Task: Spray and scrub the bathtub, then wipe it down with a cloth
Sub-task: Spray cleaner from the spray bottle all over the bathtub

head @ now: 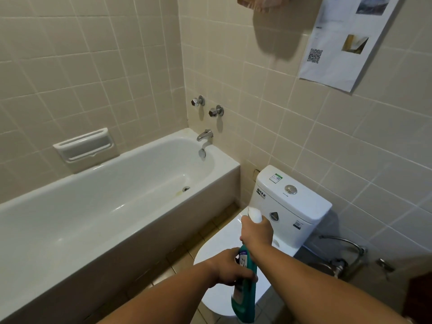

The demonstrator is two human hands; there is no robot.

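My right hand (256, 231) wraps the white top (255, 215) of the teal cleaner bottle (245, 293), and my left hand (228, 268) grips its body above the toilet lid (222, 238). I think it's best to brace the body firmly, ready the top, then aim into the bathtub (105, 202) on my left, starting at the stained drain (186, 188).

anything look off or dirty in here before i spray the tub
Two things. A yellowish stain sits on the bathtub floor just beside the drain, standing out against the white enamel. The poster on the right wall hangs clearly tilted. Nothing looks spilled.
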